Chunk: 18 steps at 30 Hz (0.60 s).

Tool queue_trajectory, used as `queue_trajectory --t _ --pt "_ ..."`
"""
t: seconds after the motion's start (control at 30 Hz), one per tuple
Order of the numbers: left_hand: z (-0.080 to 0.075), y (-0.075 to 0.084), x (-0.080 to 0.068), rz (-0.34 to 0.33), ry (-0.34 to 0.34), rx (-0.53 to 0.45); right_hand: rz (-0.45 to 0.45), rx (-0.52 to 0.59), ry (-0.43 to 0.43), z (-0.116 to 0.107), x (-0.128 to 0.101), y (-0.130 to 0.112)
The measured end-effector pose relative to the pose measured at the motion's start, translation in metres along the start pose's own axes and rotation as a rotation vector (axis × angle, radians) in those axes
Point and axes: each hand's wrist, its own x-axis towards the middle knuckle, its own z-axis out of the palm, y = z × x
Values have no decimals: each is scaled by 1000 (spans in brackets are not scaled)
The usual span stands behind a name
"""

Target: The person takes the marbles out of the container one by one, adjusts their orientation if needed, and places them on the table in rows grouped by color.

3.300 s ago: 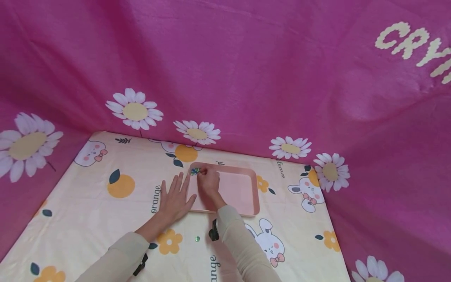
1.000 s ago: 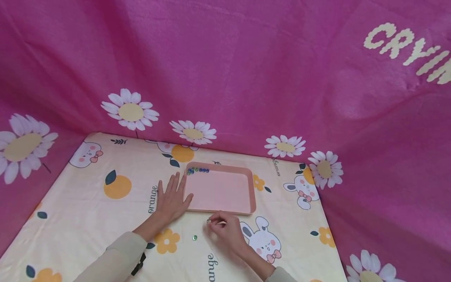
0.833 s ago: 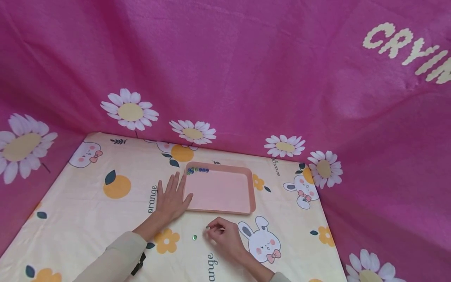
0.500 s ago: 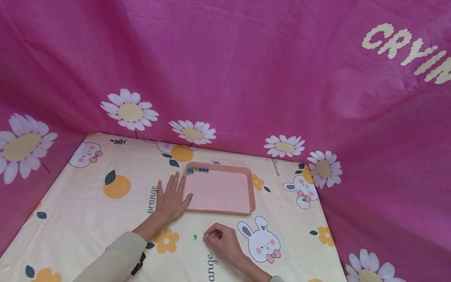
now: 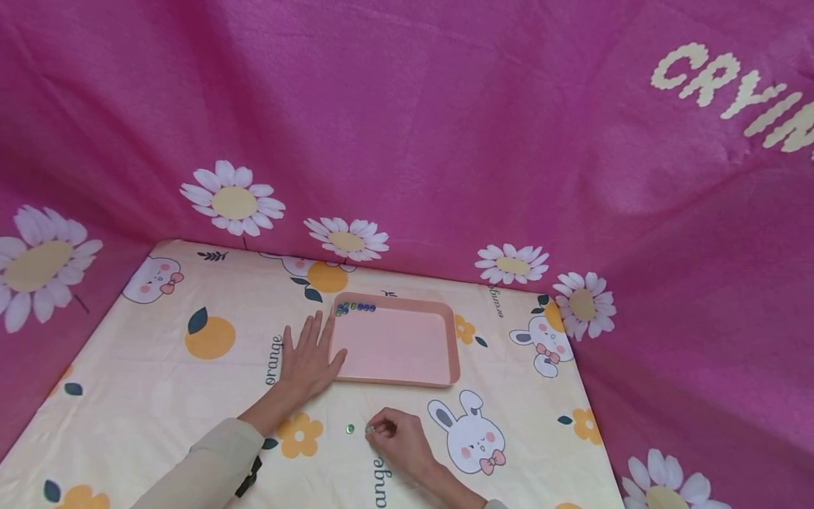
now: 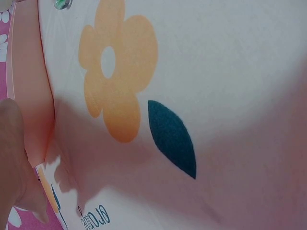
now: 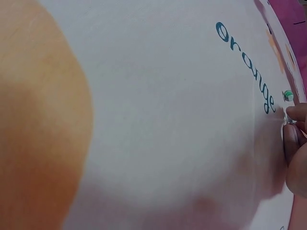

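My right hand (image 5: 400, 440) pinches a small clear glass marble (image 7: 289, 118) between thumb and fingertips, low over the cloth in front of the tray. Just left of those fingertips lies a green glass marble (image 5: 350, 429) on the cloth. My left hand (image 5: 309, 360) rests with fingers spread along the left side of the shallow pink tray (image 5: 454, 346), thumb over its front left corner. Inside the tray, several blue and green marbles (image 5: 360, 307) form a row along the back wall, bunched at the left corner.
A cream tablecloth (image 5: 235, 396) printed with oranges, flowers and rabbits covers the table. Magenta fabric (image 5: 407, 141) with daisies hangs behind it and at both sides. A black strap (image 5: 249, 477) circles the left wrist at the sleeve.
My right hand has left the tray's back left corner and come forward to the cloth, lowering a pinched marble beside the green one. The left hand stays at the tray.
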Motion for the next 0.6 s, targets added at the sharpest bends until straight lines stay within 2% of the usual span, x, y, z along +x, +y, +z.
queue_trajectory --t 0.6 --pt "-2 -1 0 7 -9 -31 -28 -45 4 1 0 -2"
